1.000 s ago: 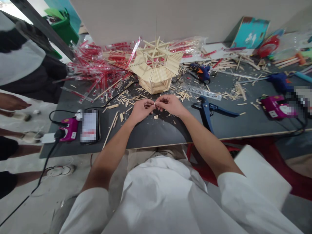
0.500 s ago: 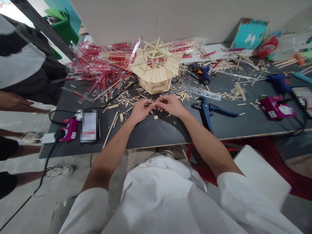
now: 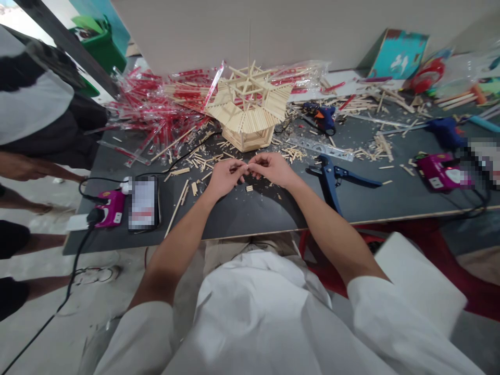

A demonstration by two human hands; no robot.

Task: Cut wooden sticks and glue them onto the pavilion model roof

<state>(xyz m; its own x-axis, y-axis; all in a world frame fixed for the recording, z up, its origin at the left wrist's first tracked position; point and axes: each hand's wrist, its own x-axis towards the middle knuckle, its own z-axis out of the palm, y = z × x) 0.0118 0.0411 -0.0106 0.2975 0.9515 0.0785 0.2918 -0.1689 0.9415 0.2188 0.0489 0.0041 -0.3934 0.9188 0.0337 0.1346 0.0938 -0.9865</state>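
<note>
My left hand (image 3: 225, 176) and my right hand (image 3: 272, 167) meet fingertip to fingertip over the dark table (image 3: 250, 208). Both pinch at the same spot, where the thing between them is too small to make out. A short wooden stick piece (image 3: 249, 188) lies on the table just under my hands. Right behind them stands a small pavilion model (image 3: 249, 115) built of pale wooden sticks. Cut stick bits (image 3: 197, 161) are scattered to its left and front.
Blue cutting pliers (image 3: 332, 177) lie to the right of my hands. A phone (image 3: 144, 202) and a pink device (image 3: 110, 207) with cables sit at left. Red-and-clear wrappers (image 3: 156, 112) pile at back left, glue guns (image 3: 322, 115) at back right. Another person (image 3: 27, 104) stands at left.
My fingertips have closed together over the small pale piece that showed between them a second ago. The person at left has shifted an arm and a foot.
</note>
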